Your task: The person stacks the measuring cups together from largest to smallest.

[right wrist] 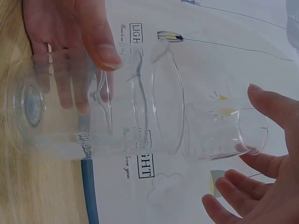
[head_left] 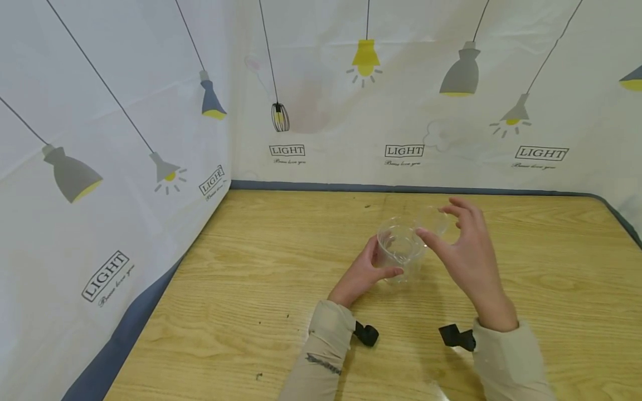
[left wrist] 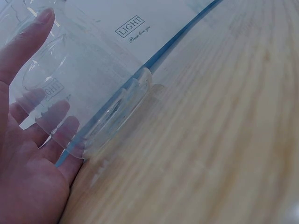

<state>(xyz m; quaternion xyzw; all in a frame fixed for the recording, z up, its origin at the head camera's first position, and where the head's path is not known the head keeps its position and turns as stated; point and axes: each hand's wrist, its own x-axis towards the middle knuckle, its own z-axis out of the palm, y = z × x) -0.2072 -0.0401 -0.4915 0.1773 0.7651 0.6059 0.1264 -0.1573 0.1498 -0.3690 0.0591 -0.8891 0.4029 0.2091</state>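
Observation:
A wide clear beaker (head_left: pixel 400 253) stands at the middle of the wooden table. My left hand (head_left: pixel 358 275) holds its side, thumb in front and fingers behind. Inside it, the right wrist view shows further rims with spouts, like smaller beakers nested in it. Between the thumb and fingers of my right hand (head_left: pixel 471 264) is a small clear beaker (right wrist: pixel 212 133) with printed graduation marks. It is just above and to the right of the wide beaker's rim, overlapping it in the right wrist view. In the left wrist view the base of the wide beaker (left wrist: pixel 121 114) is close over the table.
The wooden table (head_left: pixel 241 289) runs back to a white cloth (head_left: pixel 336 111) printed with lamps, which hangs behind it and along the left. Dark blue edging follows the cloth's foot. Black straps (head_left: pixel 367 334) with small mounts sit at both sleeve cuffs.

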